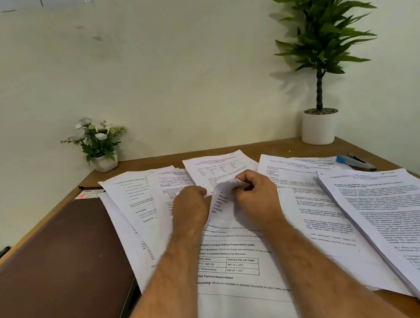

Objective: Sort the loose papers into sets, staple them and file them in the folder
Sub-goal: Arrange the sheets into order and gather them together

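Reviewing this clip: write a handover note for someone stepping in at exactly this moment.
Right hand: pinches the curled top edge of the centre sheet.
Left hand: on the same sheet; its grip is hidden.
Loose papers are fanned across the desk; a thicker stack lies at the right.
Stapler is far right, untouched.
Brown folder is at the left, closed.
Done: no stapling or filing visible.
Left: finish sorting, staple, file.

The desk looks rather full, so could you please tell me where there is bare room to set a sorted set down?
Bare wood shows along the back edge of the desk, between the flower pot and the white plant pot, and in a strip between the brown folder and the flower pot. The middle and right are crowded with loose papers; the blue stapler lies at back right.
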The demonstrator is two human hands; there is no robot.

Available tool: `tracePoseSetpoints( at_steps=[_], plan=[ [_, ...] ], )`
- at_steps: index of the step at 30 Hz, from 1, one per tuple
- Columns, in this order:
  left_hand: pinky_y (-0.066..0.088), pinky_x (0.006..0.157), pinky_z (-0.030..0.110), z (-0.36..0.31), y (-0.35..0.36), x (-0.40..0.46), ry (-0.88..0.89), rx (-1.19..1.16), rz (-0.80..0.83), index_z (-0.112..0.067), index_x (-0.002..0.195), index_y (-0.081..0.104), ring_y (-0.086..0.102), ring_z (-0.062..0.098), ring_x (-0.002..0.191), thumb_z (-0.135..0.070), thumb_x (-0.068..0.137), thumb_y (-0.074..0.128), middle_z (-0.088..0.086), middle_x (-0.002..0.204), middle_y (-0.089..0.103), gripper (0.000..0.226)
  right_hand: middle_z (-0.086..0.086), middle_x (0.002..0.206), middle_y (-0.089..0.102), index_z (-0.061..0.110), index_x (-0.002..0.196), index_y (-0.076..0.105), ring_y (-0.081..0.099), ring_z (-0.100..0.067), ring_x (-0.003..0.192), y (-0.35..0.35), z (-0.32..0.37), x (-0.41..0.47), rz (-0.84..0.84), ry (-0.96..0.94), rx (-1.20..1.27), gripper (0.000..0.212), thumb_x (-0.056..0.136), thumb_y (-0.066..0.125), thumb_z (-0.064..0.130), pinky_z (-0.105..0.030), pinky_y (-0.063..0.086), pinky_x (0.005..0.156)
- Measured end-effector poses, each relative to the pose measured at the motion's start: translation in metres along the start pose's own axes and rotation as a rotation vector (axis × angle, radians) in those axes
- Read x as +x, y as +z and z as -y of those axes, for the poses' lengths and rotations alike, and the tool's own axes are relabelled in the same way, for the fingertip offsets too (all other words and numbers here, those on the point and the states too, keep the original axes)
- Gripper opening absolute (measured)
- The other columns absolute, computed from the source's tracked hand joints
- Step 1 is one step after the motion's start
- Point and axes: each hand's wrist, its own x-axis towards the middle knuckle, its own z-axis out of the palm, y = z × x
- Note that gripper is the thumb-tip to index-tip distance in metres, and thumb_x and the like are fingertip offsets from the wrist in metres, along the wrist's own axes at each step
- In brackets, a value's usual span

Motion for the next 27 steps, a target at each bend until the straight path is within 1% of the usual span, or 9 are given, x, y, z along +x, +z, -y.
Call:
tracePoseSetpoints(
  at_steps=[3, 6, 8, 12, 15, 17, 20, 23, 27],
  plan=[
    [0.059, 0.089, 0.035, 0.000, 0.000, 0.003, -0.061, -0.248, -0.088, -0.017, 0.106, 0.079, 0.071, 0.017, 0.094, -0.028, 0.085, 0.077, 0.001, 0.102, 0.077, 0.024, 0.009, 0.072, 0.069, 0.018, 0.075, 0.069, 0.058, 0.000, 0.066, 0.001, -0.001, 0.002, 0.014, 0.010, -0.012, 0.012, 0.083, 0.067, 0.009, -0.006, 0.038, 0.055],
    [0.053, 0.074, 0.018, -0.002, -0.001, 0.001, -0.037, -0.383, -0.109, -0.016, 0.107, 0.076, 0.068, 0.008, 0.087, -0.024, 0.082, 0.082, -0.001, 0.099, 0.076, 0.026, 0.006, 0.074, 0.069, 0.018, 0.075, 0.069, 0.058, -0.003, 0.068, 0.000, -0.002, 0.002, 0.024, 0.020, 0.012, 0.014, 0.081, 0.068, 0.006, -0.006, 0.037, 0.056],
    [0.045, 0.065, 0.012, -0.006, -0.001, -0.001, -0.010, -0.429, -0.109, -0.017, 0.113, 0.066, 0.063, 0.001, 0.083, -0.022, 0.083, 0.082, -0.004, 0.098, 0.073, 0.035, 0.006, 0.076, 0.070, 0.019, 0.075, 0.069, 0.059, -0.005, 0.071, 0.000, -0.004, 0.003, 0.035, 0.031, 0.018, 0.015, 0.080, 0.069, 0.005, -0.006, 0.038, 0.057],
    [0.048, 0.069, 0.021, -0.008, 0.000, -0.003, -0.016, -0.477, -0.112, -0.027, 0.125, 0.049, 0.069, 0.010, 0.088, -0.029, 0.077, 0.087, -0.008, 0.098, 0.071, 0.061, 0.010, 0.069, 0.067, 0.021, 0.073, 0.067, 0.057, -0.003, 0.067, 0.000, -0.005, 0.003, 0.043, 0.051, 0.027, 0.014, 0.081, 0.071, 0.010, -0.008, 0.037, 0.054],
    [0.043, 0.079, 0.027, -0.011, -0.009, -0.004, -0.068, -0.363, -0.288, -0.021, 0.125, 0.056, 0.065, 0.025, 0.105, -0.016, 0.089, 0.067, 0.002, 0.117, 0.070, 0.037, 0.010, 0.067, 0.064, 0.019, 0.074, 0.067, 0.054, -0.002, 0.063, -0.001, -0.004, 0.002, 0.031, 0.034, 0.046, 0.014, 0.080, 0.073, 0.008, -0.008, 0.038, 0.054],
    [0.043, 0.075, 0.029, -0.009, -0.017, -0.007, -0.105, -0.322, -0.379, -0.017, 0.116, 0.062, 0.062, 0.024, 0.094, -0.013, 0.091, 0.056, 0.003, 0.112, 0.069, 0.026, 0.009, 0.070, 0.064, 0.021, 0.074, 0.067, 0.054, -0.002, 0.065, -0.001, -0.002, 0.000, 0.042, 0.032, 0.050, 0.016, 0.080, 0.072, 0.007, -0.007, 0.039, 0.056],
    [0.045, 0.061, 0.028, -0.009, -0.021, -0.013, -0.116, -0.361, -0.370, -0.014, 0.097, 0.070, 0.062, 0.018, 0.077, -0.023, 0.092, 0.059, 0.003, 0.095, 0.072, 0.015, 0.006, 0.077, 0.067, 0.023, 0.075, 0.067, 0.057, -0.004, 0.070, 0.000, -0.002, -0.001, 0.035, -0.001, 0.028, 0.018, 0.080, 0.071, 0.006, -0.007, 0.040, 0.059],
    [0.040, 0.056, 0.020, -0.014, -0.018, -0.015, -0.001, -0.346, -0.389, -0.013, 0.088, 0.070, 0.060, 0.010, 0.071, -0.044, 0.095, 0.066, -0.001, 0.086, 0.069, 0.032, 0.007, 0.080, 0.067, 0.021, 0.077, 0.068, 0.059, 0.000, 0.073, 0.001, -0.001, -0.003, 0.021, -0.033, 0.016, 0.017, 0.081, 0.070, 0.005, -0.005, 0.041, 0.063],
    [0.045, 0.078, 0.025, -0.015, -0.014, -0.017, 0.246, -0.211, -0.530, -0.004, 0.117, 0.070, 0.065, 0.023, 0.099, -0.028, 0.102, 0.058, 0.008, 0.112, 0.071, 0.031, 0.014, 0.086, 0.061, 0.022, 0.085, 0.075, 0.057, 0.007, 0.078, 0.002, -0.001, -0.004, -0.018, -0.157, -0.040, 0.019, 0.082, 0.070, 0.004, -0.002, 0.037, 0.071]
  ],
)
